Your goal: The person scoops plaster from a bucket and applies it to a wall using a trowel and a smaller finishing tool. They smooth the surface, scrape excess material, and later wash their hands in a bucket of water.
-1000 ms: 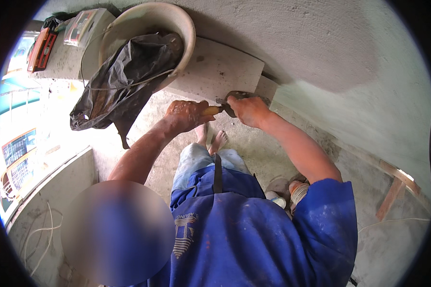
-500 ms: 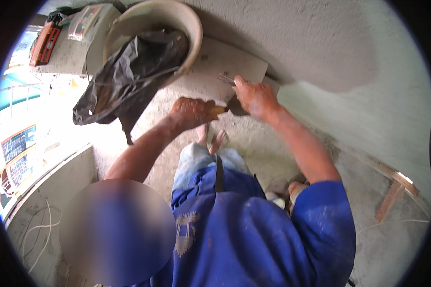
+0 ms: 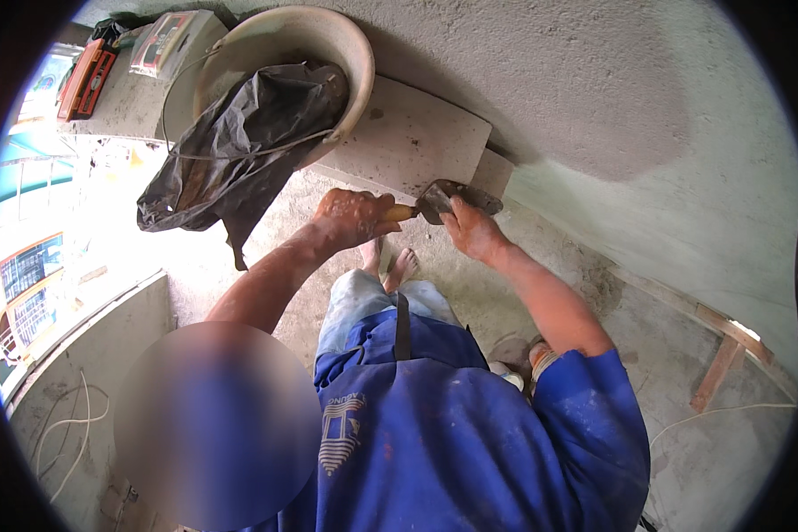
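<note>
A trowel (image 3: pixel 436 202) with a yellowish wooden handle and a dark, smeared blade is held out in front of me, above the floor. My left hand (image 3: pixel 355 216) is closed round its handle, and pale splashes dot the back of that hand. The fingers of my right hand (image 3: pixel 475 230) press on the near side of the blade, with the thumb lying on its face; the other fingertips are partly hidden under it.
A large pale tub (image 3: pixel 361 62) with a black plastic sheet (image 3: pixel 248 133) draped over its rim stands at the far left. Beside it lies a flat pale board (image 3: pixel 417 133). A rough plastered wall (image 3: pixel 559 80) rises ahead. A red-orange tool (image 3: pixel 87 80) sits on a ledge.
My right hand has come down and nearer, from above the trowel onto its blade. More of the blade now shows. The left hand keeps its grip on the handle, almost in place.
</note>
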A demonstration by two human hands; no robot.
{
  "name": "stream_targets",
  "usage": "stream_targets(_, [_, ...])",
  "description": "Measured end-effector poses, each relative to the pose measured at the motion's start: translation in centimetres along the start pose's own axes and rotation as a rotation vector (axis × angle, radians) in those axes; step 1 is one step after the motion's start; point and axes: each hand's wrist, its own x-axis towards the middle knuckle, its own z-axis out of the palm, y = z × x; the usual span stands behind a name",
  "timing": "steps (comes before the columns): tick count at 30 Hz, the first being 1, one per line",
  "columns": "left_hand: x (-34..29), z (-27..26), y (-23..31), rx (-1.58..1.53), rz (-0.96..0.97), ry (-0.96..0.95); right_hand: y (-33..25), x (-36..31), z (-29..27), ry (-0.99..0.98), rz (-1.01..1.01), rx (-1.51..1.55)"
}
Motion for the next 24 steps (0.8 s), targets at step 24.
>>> stream_targets(24, [-2.6,-1.4,6.8,0.212,0.161,0.253,-4.2,-8.5,-8.9,0.051,0.059,-0.296])
